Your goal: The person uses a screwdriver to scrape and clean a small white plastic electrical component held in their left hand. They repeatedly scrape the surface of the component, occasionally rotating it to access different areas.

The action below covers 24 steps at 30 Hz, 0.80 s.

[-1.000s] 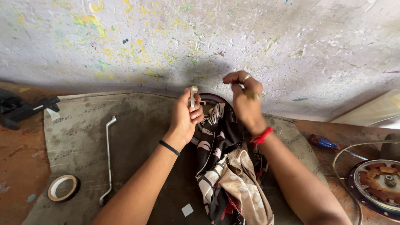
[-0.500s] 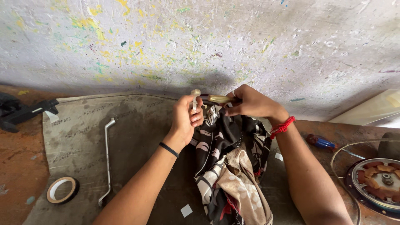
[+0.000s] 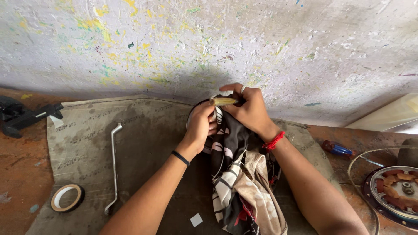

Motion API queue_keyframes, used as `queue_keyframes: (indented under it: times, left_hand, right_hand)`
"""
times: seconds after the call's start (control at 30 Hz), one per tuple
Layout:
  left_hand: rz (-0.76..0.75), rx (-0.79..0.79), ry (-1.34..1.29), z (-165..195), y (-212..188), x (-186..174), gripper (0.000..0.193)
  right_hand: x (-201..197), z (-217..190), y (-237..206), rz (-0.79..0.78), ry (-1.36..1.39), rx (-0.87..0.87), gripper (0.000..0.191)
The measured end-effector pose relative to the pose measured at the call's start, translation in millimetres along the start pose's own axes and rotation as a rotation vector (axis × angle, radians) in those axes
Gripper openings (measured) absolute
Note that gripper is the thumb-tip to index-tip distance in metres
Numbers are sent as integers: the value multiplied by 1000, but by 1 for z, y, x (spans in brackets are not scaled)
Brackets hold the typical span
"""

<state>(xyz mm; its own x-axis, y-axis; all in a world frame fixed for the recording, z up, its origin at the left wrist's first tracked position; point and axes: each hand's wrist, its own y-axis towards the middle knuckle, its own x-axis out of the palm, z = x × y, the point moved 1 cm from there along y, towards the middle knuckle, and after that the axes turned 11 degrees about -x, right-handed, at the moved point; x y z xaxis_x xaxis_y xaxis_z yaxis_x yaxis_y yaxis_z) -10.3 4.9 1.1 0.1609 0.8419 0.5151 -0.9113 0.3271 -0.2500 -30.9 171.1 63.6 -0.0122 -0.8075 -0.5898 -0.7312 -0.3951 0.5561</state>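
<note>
Pinching a short yellowish stick point(image 3: 223, 101) between them, the fingers of the right hand point(image 3: 250, 111) are closed on one end, while the left hand point(image 3: 201, 126) grips the rim of a dark round part point(image 3: 194, 109) just below. A patterned cloth point(image 3: 244, 182) drapes from that part down over a grey mat point(image 3: 143, 143) on the worktop. Well to the left lie a bent wrench point(image 3: 114, 167) and a tape roll point(image 3: 66, 198); a round copper-wound motor part point(image 3: 394, 191) sits far right.

Wrench point(image 3: 114, 167) on mat point(image 3: 143, 126), tape roll point(image 3: 66, 198) left of it; cloth point(image 3: 244, 182) right; motor plate point(image 3: 394, 191) far right.

Probably workshop: spanner point(image 3: 114, 167) (motor stator point(image 3: 394, 191) nearby)
</note>
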Motion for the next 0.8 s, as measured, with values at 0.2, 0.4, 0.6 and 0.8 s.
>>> queue_keyframes:
  times: [0.2,0.4,0.6,0.8]
  left_hand:
    - [34,2,15,0,-2,0,28]
    - [39,-29,62,-3,1,-3,39]
    - [91,-8,131,-5,0,-2,26]
    - [51,7,149,-1,-4,-2,29]
  right_hand:
    - [6,-5,-1,-26,167,-17,25]
    - [5,-8,-1,-130,-14,-76,27]
    - [0,-8,-1,-123,11,-122,33]
    - [1,-2,-2,-111,24,-131,30]
